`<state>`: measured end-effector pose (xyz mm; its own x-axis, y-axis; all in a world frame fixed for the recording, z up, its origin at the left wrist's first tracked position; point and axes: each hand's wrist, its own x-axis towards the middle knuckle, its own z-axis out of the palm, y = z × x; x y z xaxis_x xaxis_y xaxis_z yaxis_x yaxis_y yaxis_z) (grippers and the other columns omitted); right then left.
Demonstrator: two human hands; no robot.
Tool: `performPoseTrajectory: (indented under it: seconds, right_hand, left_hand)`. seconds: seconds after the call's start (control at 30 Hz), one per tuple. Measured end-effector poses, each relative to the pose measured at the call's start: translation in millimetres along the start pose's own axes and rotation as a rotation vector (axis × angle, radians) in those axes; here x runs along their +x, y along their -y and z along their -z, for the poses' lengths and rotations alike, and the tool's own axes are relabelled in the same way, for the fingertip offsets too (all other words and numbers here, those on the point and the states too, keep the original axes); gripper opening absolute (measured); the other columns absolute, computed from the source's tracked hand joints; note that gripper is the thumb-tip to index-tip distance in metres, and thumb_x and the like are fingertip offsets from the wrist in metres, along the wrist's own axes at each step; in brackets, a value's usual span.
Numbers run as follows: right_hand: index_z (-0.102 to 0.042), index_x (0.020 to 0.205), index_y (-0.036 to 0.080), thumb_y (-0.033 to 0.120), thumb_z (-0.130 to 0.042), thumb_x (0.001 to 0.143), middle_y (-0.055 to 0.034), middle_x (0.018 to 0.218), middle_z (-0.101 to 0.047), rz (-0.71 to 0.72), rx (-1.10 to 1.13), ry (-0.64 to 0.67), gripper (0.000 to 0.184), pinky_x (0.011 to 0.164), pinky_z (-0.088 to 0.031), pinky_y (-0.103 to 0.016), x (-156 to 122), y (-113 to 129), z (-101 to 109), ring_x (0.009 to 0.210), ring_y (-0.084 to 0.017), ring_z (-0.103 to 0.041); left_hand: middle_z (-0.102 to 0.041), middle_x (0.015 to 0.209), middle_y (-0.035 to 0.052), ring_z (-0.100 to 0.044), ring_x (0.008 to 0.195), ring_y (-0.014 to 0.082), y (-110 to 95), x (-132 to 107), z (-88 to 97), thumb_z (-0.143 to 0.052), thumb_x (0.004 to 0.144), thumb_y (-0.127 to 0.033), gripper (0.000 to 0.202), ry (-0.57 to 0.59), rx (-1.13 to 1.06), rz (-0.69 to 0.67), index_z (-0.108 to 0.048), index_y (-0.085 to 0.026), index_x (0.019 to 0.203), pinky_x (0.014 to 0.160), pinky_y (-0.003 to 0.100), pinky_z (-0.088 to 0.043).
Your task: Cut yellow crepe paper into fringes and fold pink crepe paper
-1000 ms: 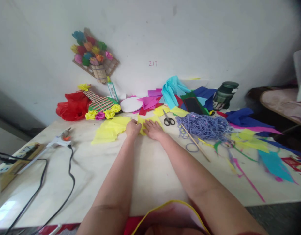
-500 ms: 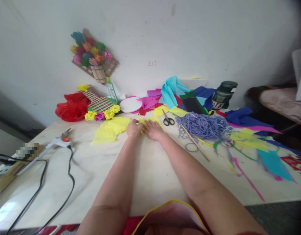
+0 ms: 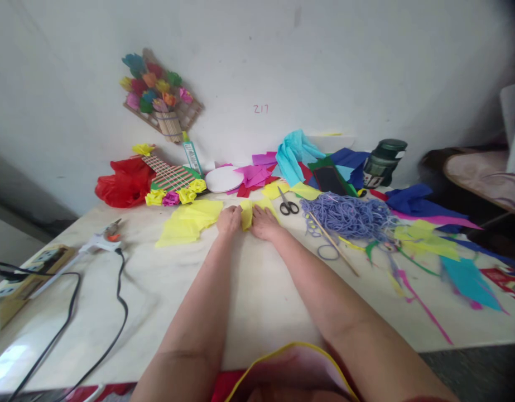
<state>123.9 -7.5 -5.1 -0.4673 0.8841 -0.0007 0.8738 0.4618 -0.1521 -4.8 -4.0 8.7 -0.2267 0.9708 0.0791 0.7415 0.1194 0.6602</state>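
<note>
Pale wall [image 3: 224,67], marked "217" in red, rises behind a whitish surface [image 3: 265,301], and both my bare hands reach toward its far side. Between them lies a piece of yellow crepe paper [image 3: 246,216], touching both. My left hand [image 3: 229,220] has its fingers curled in, gripping the paper's left side; my right hand [image 3: 264,223] lies palm down over the right side, fingers stretched out. Just left of my left hand, a larger yellow crepe sheet [image 3: 190,220] is spread on the surface. Colored crepe heaps along the wall. I count one pair of black-handled scissors [image 3: 289,208] just beyond my right hand, one tangle of purple string [image 3: 347,218], one wooden stick [image 3: 335,245], one white disc [image 3: 224,180], one guitar-shaped craft [image 3: 169,174] trimmed with paper flowers, one glue tube [image 3: 192,155], one dark green jar [image 3: 385,162], one glue gun [image 3: 102,240] and one power strip [image 3: 35,268]. One paper bouquet [image 3: 169,125] is against the wall.
</note>
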Motion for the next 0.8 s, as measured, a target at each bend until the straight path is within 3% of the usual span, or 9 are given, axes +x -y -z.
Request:
performPoseTrajectory:
  seconds: [0.27,0.8]
  right_hand:
    - [-0.021,0.139,0.014,0.04,-0.022,0.086,-0.0073,0.145,-0.02,-0.007,0.027,0.0,0.059,0.106,-0.009,-0.046,0.0,0.2,0.8,0.134,-0.024,-0.01]
    - [-0.015,0.139,0.008,0.038,-0.036,0.081,-0.0071,0.147,-0.009,-0.04,0.075,-0.001,0.069,0.108,-0.003,-0.04,-0.4,-2.0,0.6,0.135,-0.02,-0.004]
  left_hand:
    - [-0.068,0.084,0.0034,-0.061,0.083,0.0192,-2.7,-2.9,-0.1,-0.048,0.071,-0.033,0.031,0.006,0.154,-0.014,-0.065,-0.024,0.096,0.07,0.027,-0.043]
    - [-0.067,0.092,0.0047,-0.06,0.086,0.0198,-6.3,-1.9,-1.4,-0.055,0.064,-0.033,0.035,0.045,0.213,0.033,-0.064,-0.025,0.096,0.069,0.028,-0.044]
